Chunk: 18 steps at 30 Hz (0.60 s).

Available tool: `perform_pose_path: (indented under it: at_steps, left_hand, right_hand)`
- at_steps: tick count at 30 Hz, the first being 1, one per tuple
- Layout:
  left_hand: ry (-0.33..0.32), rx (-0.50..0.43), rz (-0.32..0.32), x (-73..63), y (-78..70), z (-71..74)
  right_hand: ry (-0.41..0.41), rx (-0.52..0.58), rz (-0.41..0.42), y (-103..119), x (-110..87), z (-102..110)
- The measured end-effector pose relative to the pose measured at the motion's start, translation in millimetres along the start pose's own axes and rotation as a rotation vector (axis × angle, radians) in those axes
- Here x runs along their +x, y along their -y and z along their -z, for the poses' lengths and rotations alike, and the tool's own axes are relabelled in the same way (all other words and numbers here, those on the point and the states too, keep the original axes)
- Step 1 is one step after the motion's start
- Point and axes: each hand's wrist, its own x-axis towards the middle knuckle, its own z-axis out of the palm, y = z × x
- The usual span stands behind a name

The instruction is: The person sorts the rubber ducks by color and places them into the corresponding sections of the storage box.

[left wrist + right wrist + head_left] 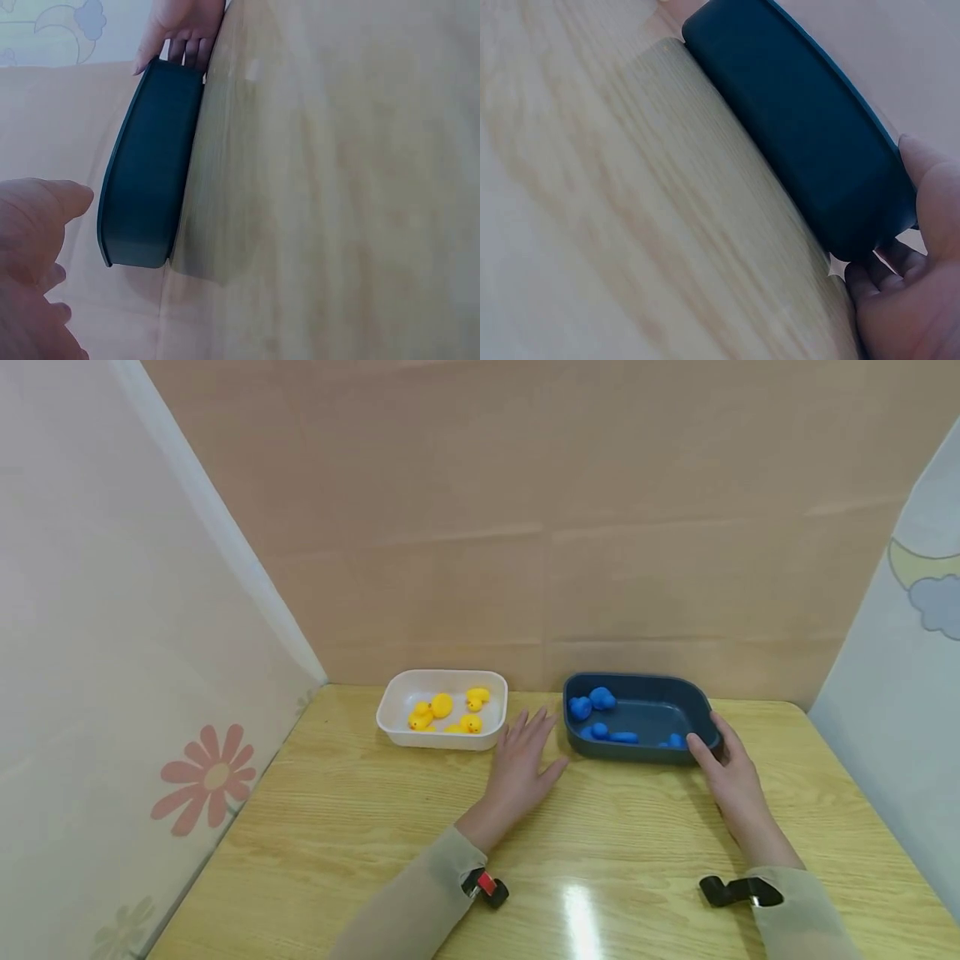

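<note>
A dark blue rectangular tray [637, 752] stands at the back of the table, holding several small blue toys [602, 697]. My right hand [738, 785] grips its right end: the thumb lies at the rim and the other fingers are against the outer end wall, as the right wrist view shows. To the left stands a white tray [442, 741] with several yellow rubber ducks [441, 706]. Between the two trays is my left hand [517, 772], palm down with fingers spread and holding nothing. Its fingertips lie close to the white tray's right side, with its thumb pointing toward the dark tray.
Behind both trays rises a brown paper-like backdrop [540, 527] along the table's back edge. Pale patterned walls flank the wooden table [360, 827], with a pink flower [216, 777] on the left one. Each sleeve carries a small black strap device [491, 889].
</note>
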Motion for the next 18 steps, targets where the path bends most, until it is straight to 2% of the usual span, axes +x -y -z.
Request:
perform_pose_path:
  at_steps: [8, 18]
  left_hand:
    - [0.03, -0.029, -0.032, -11.2, -4.8, -0.1]
    - [0.075, 0.023, -0.079, -20.0, -7.5, 5.3]
  right_hand:
    - [-0.003, -0.014, -0.002, -0.4, -5.7, 6.8]
    - [-0.008, -0.025, 0.004, -2.1, -4.2, 11.3]
